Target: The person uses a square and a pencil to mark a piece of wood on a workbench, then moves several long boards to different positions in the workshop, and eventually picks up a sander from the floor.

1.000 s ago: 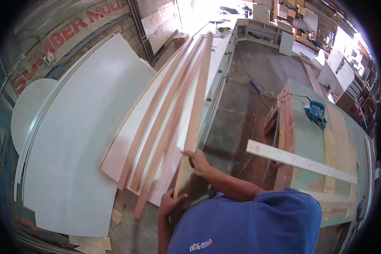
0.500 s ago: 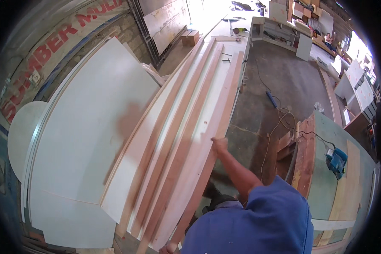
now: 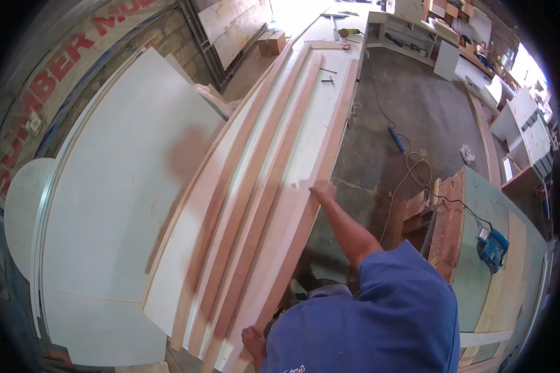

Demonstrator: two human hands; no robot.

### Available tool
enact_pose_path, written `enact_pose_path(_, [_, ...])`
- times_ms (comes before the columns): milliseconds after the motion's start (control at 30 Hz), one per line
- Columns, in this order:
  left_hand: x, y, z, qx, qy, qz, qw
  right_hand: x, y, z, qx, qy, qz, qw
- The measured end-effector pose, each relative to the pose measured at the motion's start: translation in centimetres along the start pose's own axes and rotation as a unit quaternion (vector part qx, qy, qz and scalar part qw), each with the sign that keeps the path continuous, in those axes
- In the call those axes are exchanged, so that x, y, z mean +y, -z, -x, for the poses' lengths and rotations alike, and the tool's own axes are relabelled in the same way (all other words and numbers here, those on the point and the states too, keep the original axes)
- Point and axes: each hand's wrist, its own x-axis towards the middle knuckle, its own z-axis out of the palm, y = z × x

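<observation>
Several pale reddish wooden strips (image 3: 267,199) lie lengthwise on a long white panel (image 3: 333,62). My right hand (image 3: 322,193) grips the rightmost strip (image 3: 338,123) near its middle, at the panel's right edge, with fingers curled over it. My left hand (image 3: 253,339) is closed on the near part of that same strip, low in the picture beside my blue shirt. Small metal tools (image 3: 328,81) lie among the strips toward the far end.
A large white sheet (image 3: 99,205) is at left by the wall. At right stand a green-topped bench (image 3: 522,298) with a blue power tool (image 3: 493,249), cords (image 3: 420,169) on the floor, and white cabinets (image 3: 445,62). A person (image 3: 482,55) sits far back.
The rightmost strip has moved from lying slanted over the others to lying along the panel's right edge. My right hand has moved forward and rightward with it; my left hand is lower.
</observation>
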Motion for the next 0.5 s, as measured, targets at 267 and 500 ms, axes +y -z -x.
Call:
enact_pose_path(267, [0.7, -2.8, -2.4, 0.123, -0.041, -0.042, 0.991, 8.6, -3.4, 0.2, -0.185, 0.031, -0.124, 0.974])
enact_pose_path(500, [2.1, 5.1, 4.4, 0.373, 0.223, 0.029, 0.900, 5.4, -3.4, 7.7, -0.288, -0.075, -0.199, 0.934])
